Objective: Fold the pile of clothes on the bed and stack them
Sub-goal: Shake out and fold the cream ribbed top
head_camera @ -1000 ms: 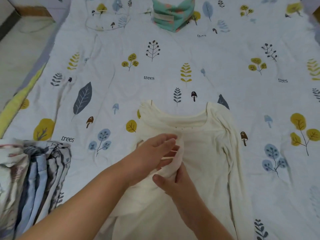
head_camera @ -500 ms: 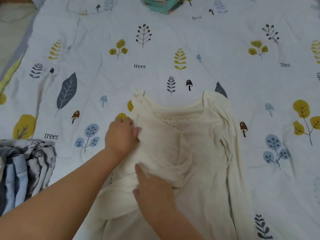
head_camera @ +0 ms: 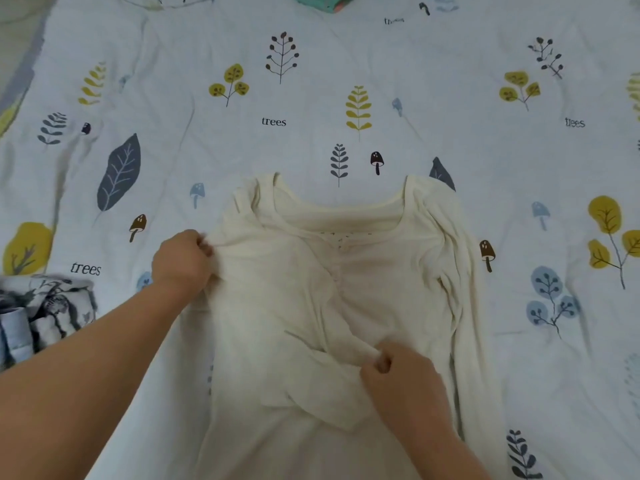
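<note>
Since half a second ago, the left hand has been shifted outward to the left edge of the cream top, and the right hand has been drawn down and to the right, so the folded-in sleeve is now stretched across the front of the garment. The fabric at the left side seam is gripped by the curled fingers of the left hand. The sleeve end is pinched between the thumb and bent fingers of the right hand, near the middle of the garment. The top is spread flat on the patterned bedsheet, neckline pointing away from the person, with its other sleeve laid along the right side. A pile of grey and blue printed clothes is seen at the left edge. A teal folded item is cut off by the top edge.
</note>
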Demonstrator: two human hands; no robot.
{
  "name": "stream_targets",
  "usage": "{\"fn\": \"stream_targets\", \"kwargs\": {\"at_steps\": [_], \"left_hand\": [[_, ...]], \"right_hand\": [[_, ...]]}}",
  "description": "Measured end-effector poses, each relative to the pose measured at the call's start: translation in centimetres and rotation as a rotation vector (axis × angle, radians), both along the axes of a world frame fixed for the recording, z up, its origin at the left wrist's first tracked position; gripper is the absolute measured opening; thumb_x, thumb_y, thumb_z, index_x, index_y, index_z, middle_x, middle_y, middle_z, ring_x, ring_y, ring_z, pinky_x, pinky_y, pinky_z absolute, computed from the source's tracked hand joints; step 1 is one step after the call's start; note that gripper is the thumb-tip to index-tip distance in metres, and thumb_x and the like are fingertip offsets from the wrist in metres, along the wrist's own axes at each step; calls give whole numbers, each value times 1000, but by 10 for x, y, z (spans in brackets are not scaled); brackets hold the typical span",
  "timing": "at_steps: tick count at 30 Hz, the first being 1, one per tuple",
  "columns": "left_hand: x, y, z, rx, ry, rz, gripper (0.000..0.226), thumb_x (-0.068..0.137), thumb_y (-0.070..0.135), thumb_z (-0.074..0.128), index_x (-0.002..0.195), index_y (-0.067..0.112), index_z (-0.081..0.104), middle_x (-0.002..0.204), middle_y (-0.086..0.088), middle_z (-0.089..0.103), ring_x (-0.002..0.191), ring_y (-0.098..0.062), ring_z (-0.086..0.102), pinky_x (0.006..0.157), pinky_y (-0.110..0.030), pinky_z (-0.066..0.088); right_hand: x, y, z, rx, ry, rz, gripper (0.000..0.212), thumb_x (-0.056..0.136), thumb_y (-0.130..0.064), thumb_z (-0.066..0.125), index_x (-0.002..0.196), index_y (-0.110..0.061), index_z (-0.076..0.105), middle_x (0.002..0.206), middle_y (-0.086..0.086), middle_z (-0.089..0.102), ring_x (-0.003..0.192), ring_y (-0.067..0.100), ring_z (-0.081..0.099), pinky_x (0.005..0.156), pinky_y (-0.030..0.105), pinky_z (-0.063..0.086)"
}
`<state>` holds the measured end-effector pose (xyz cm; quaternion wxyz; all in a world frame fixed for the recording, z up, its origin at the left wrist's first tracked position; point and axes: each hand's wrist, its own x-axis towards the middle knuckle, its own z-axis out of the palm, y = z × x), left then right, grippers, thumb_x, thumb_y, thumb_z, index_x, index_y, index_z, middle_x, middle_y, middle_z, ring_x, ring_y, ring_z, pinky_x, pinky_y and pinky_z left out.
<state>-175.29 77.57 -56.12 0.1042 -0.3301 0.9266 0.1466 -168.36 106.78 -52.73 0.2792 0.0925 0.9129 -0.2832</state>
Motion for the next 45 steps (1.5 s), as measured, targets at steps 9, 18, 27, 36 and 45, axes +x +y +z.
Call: {"fn": "stream_targets", "kwargs": {"at_steps": [9, 18, 27, 36, 45], "left_hand": [[-18, 50, -4, 2, 39, -647, 56, 93, 17, 43, 144, 28, 25, 103, -10, 49, 88, -32, 56, 69, -35, 40], [-42, 24, -4, -223, -176, -589, 35, 95, 19, 35, 129, 18, 43, 109, -18, 60, 97, -35, 58, 73, -35, 39], [-47, 37, 5, -369, -110, -498, 31, 90, 6, 40, 120, 9, 45, 107, -20, 55, 98, -37, 54, 74, -38, 34], [3, 71, 2, -58, 45, -995, 20, 82, 22, 67, 100, 13, 71, 113, -15, 59, 112, -36, 51, 91, -44, 32], [-5, 80, 17, -237, 225, -728, 36, 77, 12, 63, 112, 6, 64, 127, -25, 53, 119, -42, 49, 95, -55, 32]], "right_hand": [[17, -29, -7, 42, 320, 380, 24, 88, -31, 47, 111, -29, 52, 98, -2, 62, 92, 21, 62, 72, 29, 47], [17, -20, 11, -570, 19, 35, 24, 69, -41, 43, 71, -24, 60, 56, 5, 57, 56, 13, 58, 56, 26, 45], [29, 41, 3, -1, -275, -17, 19, 75, -17, 56, 67, -25, 40, 64, -12, 47, 61, 2, 44, 53, 13, 32], [32, 41, 5, -239, -277, -266, 30, 77, 8, 39, 76, -21, 49, 63, -2, 52, 58, 10, 44, 55, 19, 32], [49, 37, -10, 328, 391, 65, 47, 59, -6, 79, 105, -7, 67, 101, 19, 64, 86, 37, 64, 61, 42, 53]]}}
